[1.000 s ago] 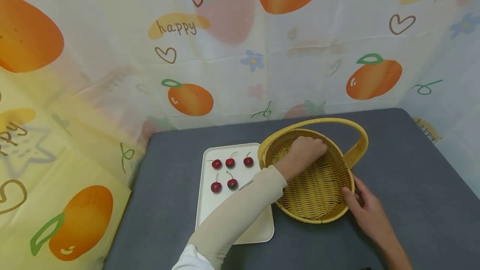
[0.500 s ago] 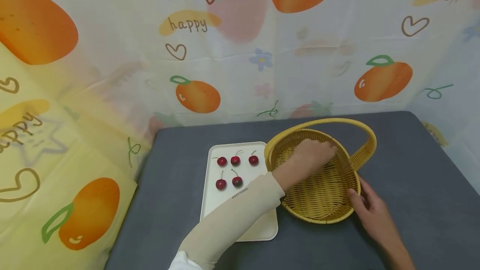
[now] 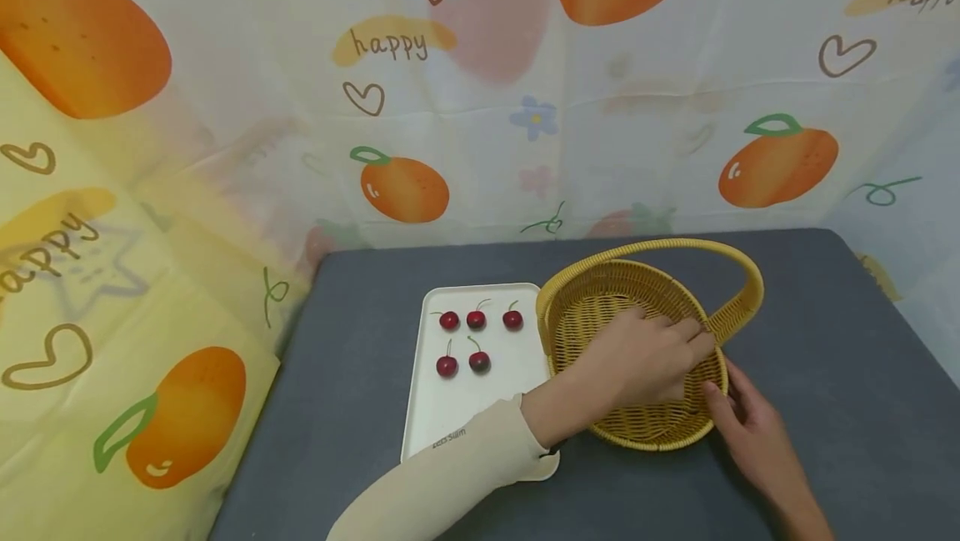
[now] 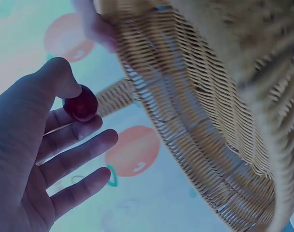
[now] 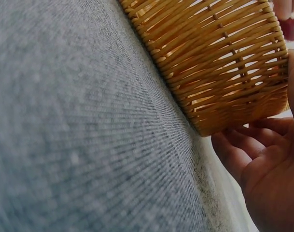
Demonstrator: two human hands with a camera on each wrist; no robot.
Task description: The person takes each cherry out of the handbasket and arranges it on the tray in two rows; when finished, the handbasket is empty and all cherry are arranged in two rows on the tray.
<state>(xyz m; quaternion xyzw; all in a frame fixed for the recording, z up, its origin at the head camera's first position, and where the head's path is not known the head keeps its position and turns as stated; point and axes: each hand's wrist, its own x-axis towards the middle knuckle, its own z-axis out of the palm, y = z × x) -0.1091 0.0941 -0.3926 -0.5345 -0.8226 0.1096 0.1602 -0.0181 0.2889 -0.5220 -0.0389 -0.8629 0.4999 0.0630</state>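
Observation:
My left hand (image 3: 641, 358) hovers over the right part of a yellow wicker basket (image 3: 581, 316) with an arched handle. In the left wrist view, its thumb and forefinger pinch a dark red cherry (image 4: 80, 104) while the other fingers spread; no stem shows. Part of a dark red cherry also peeks in at the top right corner of the right wrist view. My right hand (image 3: 757, 428) grips the basket's right side, thumb at the rim and fingers underneath along the outer wall (image 5: 224, 63). The basket's right inside is partly hidden by the left hand.
Left of the basket lies a white rectangular tray (image 3: 435, 424) with several stemmed cherries (image 3: 448, 321) in two rows. My left forearm crosses the tray's near end. A dark grey cloth covers the table (image 3: 352, 341), and a fruit-printed curtain (image 3: 480, 149) hangs behind it.
My left hand has come out from the basket's far inner wall, toward me and rightward to above its right rim. The right hand keeps its hold. The head view has shifted slightly.

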